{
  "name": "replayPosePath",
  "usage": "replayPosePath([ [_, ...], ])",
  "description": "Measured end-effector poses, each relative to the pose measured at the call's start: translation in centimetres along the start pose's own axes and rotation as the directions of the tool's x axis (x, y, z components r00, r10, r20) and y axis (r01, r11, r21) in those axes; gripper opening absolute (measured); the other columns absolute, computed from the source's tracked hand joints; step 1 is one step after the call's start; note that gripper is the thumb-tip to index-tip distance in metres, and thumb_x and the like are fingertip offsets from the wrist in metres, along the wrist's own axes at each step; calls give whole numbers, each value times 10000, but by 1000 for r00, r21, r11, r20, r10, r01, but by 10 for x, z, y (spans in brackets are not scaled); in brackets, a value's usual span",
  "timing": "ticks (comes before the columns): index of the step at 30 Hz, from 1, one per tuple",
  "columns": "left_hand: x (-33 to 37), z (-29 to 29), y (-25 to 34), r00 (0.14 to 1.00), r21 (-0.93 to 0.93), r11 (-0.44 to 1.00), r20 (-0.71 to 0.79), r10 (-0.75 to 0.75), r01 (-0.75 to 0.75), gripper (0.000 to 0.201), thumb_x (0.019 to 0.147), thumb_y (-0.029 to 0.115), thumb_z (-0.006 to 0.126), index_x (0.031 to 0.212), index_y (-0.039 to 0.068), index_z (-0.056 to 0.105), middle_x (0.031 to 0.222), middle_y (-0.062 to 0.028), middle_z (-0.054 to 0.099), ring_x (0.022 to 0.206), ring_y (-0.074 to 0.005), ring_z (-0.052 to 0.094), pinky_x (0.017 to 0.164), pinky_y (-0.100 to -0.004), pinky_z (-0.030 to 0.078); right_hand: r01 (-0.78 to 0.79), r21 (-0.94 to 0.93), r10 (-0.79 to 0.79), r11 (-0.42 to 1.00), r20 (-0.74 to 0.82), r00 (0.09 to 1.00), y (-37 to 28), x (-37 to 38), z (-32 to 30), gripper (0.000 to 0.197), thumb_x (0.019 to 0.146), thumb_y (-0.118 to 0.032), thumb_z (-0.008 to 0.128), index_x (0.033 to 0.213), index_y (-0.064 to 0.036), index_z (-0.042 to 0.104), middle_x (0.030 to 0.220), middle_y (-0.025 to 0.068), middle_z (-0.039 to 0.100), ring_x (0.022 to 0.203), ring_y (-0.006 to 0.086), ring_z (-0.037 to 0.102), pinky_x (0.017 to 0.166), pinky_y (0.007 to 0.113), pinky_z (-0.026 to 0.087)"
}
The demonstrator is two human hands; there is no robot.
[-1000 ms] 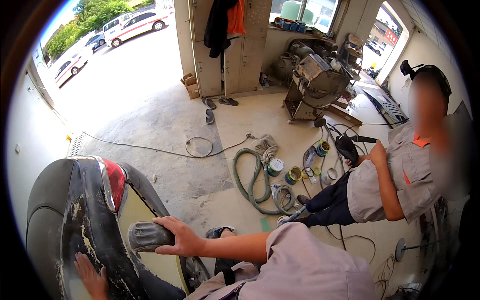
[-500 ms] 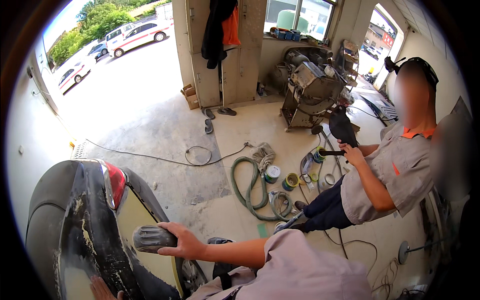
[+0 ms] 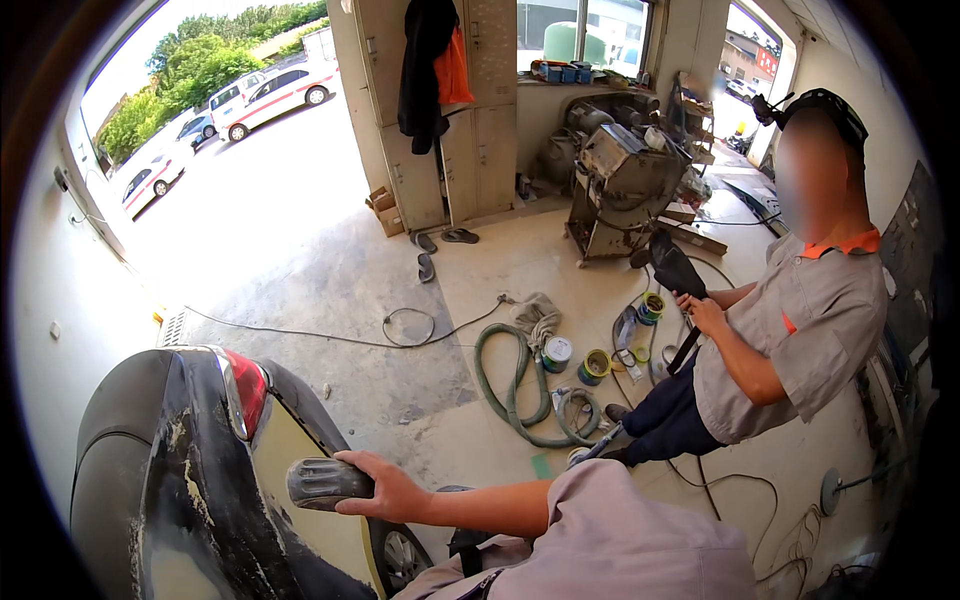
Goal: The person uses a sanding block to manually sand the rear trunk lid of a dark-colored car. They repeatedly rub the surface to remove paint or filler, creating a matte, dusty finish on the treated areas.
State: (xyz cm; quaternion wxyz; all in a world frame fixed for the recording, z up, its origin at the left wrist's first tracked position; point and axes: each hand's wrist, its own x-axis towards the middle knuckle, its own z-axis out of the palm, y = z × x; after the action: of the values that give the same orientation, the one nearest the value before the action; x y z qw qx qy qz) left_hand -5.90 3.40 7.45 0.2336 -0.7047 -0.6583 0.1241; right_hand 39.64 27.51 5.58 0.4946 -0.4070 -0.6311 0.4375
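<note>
The left hand has gone from the lower left of the frame; its grip I cannot tell. The right hand [image 3: 388,488] clasps a dark grey, ribbed, oblong block [image 3: 320,484] at lower left, its long axis pointing leftward, over the pale yellow car panel [image 3: 335,542].

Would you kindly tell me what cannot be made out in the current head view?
Left hand: not in the head view, probably beyond the lower edge.
Dark block, head view: underside turned away, right end covered by the right hand.
Co-worker, head view: face blurred.
Open can, head view: contents too small to tell.
</note>
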Motion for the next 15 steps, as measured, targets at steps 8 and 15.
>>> replayPosePath([
  [8,-14,-13,-8,991,-97,993,118,-62,74,921,1072,598,639,1694,-46,422,1759,-306,398,1604,-481,427,1351,-583,299,-6,16,7,1000,-77,997,-5,7,-16,902,881,-502,906,1547,15,584,1455,254,650,1355,410,609,1185,476,461],
  [15,75,-26,-84,992,317,942,21,-125,112,890,1061,705,583,1629,21,557,1688,-185,555,1574,-393,497,1324,-578,339,-54,6,54,999,-148,987,20,3,-27,901,873,-503,916,1543,8,596,1432,248,661,1332,393,627,1165,463,478],
])
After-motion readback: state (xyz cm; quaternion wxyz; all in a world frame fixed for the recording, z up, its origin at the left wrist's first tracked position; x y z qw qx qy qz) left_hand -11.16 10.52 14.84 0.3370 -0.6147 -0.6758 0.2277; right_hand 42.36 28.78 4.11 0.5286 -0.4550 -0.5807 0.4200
